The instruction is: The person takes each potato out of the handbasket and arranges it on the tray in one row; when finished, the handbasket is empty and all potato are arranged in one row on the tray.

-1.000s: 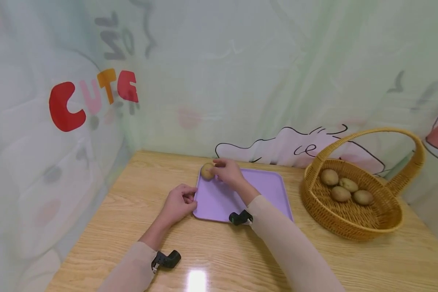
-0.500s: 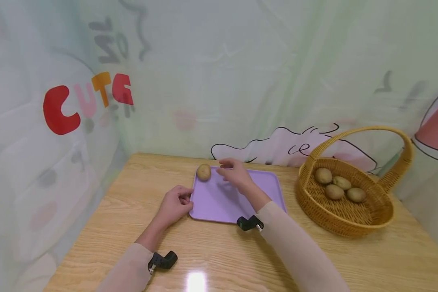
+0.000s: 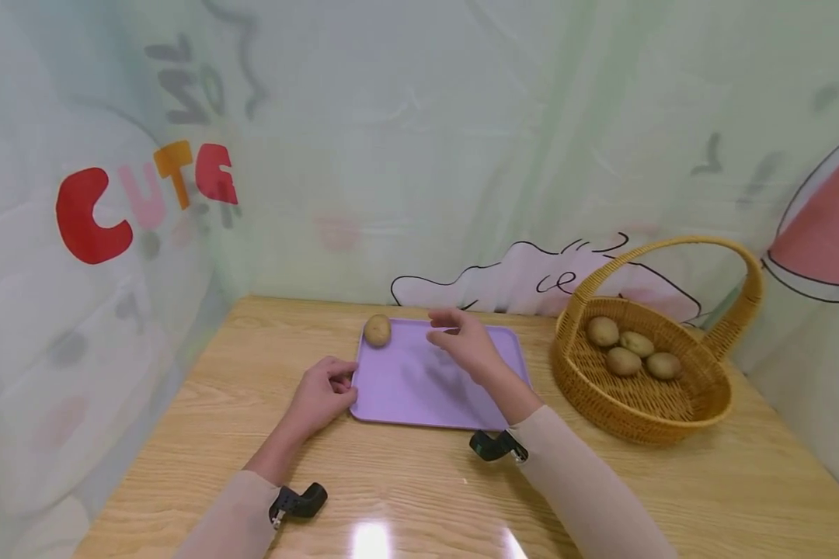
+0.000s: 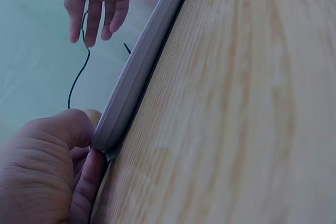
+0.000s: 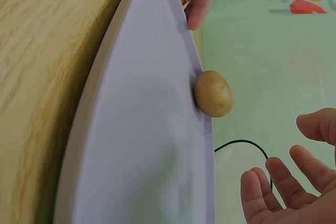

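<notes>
A lavender tray [image 3: 419, 388] lies on the wooden table. One round potato [image 3: 377, 331] sits in its far left corner; in the right wrist view that potato [image 5: 213, 94] rests against the raised rim. My left hand [image 3: 320, 394] pinches the tray's left edge, thumb and fingers at the rim, as the left wrist view also shows on the tray edge [image 4: 144, 59]. Over the tray's far middle hovers my right hand [image 3: 467, 347], fingers spread and loosely bent, holding nothing. It is a short way right of the potato.
To the right of the tray stands a wicker basket [image 3: 601, 397] with a tall arched handle, several potatoes [image 3: 624, 362] inside. A printed curtain [image 3: 363, 155] hangs behind and left of the table [image 3: 252, 349]. Black cameras are strapped to both wrists.
My right hand has let go of the potato in the tray's corner and drawn back to the right. The left hand stays at the tray edge. The head view has turned slightly right.
</notes>
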Motion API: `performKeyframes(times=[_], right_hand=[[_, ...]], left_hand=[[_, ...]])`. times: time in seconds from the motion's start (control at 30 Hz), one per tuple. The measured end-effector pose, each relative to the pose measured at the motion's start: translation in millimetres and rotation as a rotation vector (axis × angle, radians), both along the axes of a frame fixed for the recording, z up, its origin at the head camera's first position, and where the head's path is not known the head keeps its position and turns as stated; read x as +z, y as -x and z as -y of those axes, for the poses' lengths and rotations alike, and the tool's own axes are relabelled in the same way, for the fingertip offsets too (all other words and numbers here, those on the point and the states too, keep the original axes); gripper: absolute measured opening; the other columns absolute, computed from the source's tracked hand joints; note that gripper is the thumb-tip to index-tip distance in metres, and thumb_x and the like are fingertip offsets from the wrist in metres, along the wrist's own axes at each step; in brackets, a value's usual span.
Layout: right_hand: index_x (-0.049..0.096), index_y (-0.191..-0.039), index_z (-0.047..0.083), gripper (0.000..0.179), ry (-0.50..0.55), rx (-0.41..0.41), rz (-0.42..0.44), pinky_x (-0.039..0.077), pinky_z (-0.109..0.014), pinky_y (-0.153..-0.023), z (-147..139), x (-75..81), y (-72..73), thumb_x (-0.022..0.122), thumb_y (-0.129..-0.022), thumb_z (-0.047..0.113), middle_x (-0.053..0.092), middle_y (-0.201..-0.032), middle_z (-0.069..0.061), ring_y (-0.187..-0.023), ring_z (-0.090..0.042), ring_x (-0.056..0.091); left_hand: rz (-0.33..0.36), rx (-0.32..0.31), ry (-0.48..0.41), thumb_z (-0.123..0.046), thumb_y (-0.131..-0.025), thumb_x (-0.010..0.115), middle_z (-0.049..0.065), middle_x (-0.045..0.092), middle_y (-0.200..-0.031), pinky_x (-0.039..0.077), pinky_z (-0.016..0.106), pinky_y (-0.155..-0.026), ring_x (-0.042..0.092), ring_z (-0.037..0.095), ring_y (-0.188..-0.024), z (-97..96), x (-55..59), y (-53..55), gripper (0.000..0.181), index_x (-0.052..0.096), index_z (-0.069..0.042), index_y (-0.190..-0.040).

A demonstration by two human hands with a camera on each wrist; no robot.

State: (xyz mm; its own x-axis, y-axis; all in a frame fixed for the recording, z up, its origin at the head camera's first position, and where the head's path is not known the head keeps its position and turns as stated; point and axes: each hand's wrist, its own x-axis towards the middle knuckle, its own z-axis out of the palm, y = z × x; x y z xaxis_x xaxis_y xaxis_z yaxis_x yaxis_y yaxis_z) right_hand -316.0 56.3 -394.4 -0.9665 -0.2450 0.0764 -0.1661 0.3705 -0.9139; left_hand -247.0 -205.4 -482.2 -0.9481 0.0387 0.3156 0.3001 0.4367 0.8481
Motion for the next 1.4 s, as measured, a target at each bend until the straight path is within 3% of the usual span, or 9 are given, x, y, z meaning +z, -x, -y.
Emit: performKeyframes(times=[0.4,0.7,0.87,1.4], right_hand=[[0.062,-0.125,0.014,0.038,-0.037,0.035,-0.054,0.049,-0.043,-0.091,-27,20.3,-25.3,0.070,-0.088,0.014,0.062,-0.123,-0.003,-0.113,-0.023,0.058],[0.061,-0.127,0.007,0.039,-0.014,0.071,-0.090,0.048,-0.046,-0.094,-53,39.0,-44.5,0.068,-0.089,0.009,0.061,-0.125,-0.010,-0.117,-0.031,0.056],[0.060,-0.127,0.007,0.038,-0.046,0.073,-0.112,0.049,-0.042,-0.091,-71,47.2,-55.3,0.068,-0.090,0.012,0.061,-0.125,-0.010,-0.115,-0.029,0.056],[0.061,-0.122,0.009,0.034,-0.147,-0.082,-0.177,0.049,-0.020,-0.077,-148,61.2,-78.5,0.065,-0.094,0.027,0.062,-0.117,-0.008,-0.103,-0.018,0.057]], left_hand=[[0.022,-0.008,0.000,0.003,-0.076,0.073,0.008,0.060,-0.096,0.054,0.023,-0.067,0.060,0.016,-0.078,2.7,2.7,-2.9,0.039,0.069,0.003,-0.114],[0.013,-0.009,0.014,0.001,-0.076,0.072,0.007,0.059,-0.097,0.053,0.023,-0.067,0.059,0.016,-0.078,6.6,3.6,-2.0,0.038,0.069,0.003,-0.114],[0.024,0.004,0.023,0.001,-0.076,0.073,0.008,0.060,-0.097,0.053,0.023,-0.066,0.059,0.016,-0.078,5.5,4.8,-3.2,0.038,0.069,0.003,-0.114],[0.043,-0.012,0.012,0.002,-0.077,0.072,0.008,0.060,-0.097,0.052,0.023,-0.067,0.059,0.018,-0.079,-0.2,4.9,-5.5,0.039,0.068,0.004,-0.116]])
